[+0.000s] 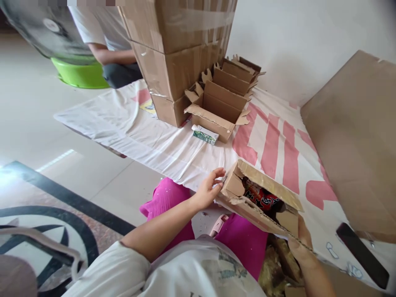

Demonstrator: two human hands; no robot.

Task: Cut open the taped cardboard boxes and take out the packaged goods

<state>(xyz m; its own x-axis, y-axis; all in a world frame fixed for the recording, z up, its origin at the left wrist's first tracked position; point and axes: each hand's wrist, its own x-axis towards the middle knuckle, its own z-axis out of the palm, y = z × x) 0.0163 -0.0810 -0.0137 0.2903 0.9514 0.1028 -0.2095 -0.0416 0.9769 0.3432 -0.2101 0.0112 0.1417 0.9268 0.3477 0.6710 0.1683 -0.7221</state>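
Observation:
An open cardboard box [260, 222] sits tilted at the near edge of the cloth-covered table, above my lap. Inside it lie dark packets [262, 198] with red and white print. My left hand [208, 189] is at the box's left end, its bent fingers apart and the fingertips touching or very near the cardboard. At the other end, my right hand [301, 241] grips the right corner, with its fingers partly hidden by the box wall.
Open empty boxes [216, 119] stand in a row beside a tall stack of taped cartons [176, 70]. A small green-white carton [205, 135] lies before them. A phone [361, 253] rests at right near a large cardboard sheet [355, 144]. Another person [108, 41] sits behind the stack.

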